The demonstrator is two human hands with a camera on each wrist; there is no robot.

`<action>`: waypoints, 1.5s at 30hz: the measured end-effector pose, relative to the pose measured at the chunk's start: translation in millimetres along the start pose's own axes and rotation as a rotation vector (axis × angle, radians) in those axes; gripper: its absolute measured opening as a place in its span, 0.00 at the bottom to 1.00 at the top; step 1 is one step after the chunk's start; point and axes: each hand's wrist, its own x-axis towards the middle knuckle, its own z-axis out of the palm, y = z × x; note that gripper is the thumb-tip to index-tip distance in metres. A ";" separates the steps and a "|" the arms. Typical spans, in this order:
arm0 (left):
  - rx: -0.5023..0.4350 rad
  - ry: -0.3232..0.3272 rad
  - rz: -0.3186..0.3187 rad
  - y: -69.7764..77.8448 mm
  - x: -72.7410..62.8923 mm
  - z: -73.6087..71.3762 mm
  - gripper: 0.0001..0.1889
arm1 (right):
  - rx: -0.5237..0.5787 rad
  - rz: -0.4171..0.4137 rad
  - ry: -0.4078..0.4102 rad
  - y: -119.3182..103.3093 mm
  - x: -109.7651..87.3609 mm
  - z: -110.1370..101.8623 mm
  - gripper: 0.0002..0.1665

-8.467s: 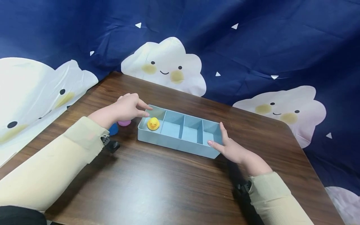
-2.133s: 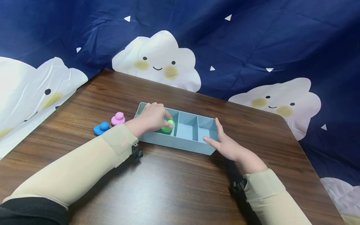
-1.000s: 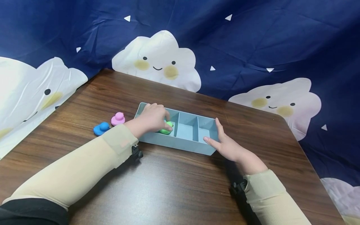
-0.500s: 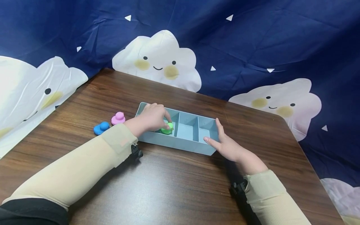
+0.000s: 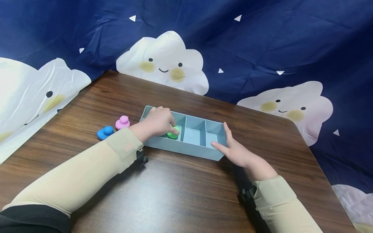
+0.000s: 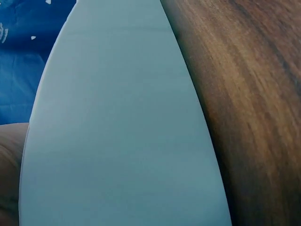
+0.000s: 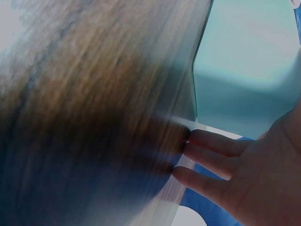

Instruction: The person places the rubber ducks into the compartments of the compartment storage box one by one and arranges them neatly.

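Dark blue cloth printed with smiley white clouds hangs right behind the table, whose far edge slants down to the right. From the head view, the pale blue tray sits well inside that edge: a strip of wood behind it, a much wider stretch on the near side, so decent elbow room. Left hand comes in over the tray's near wall, thumb and finger pinching the green duck, which is down in the third compartment from the right end. There's a divider just to its right, so not much wiggle room sideways. Pink duck and blue duck are out on the wood near the tray's left end. Right hand is at the other end, thumb and forefinger spread wide across it, thumb tip over the near rim. Left wrist cam is basically all tray wall, with wood down the right and cloth upper left; can't tell those fingers from there. Right wrist cam gets three straight fingers, tips slightly apart, right by the tray's bottom corner, loads of wood off to their left.
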 end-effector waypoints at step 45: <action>-0.186 0.066 0.025 -15.5 -18.3 -42.4 0.16 | -0.008 -0.008 0.005 0.1 -0.3 1.1 0.60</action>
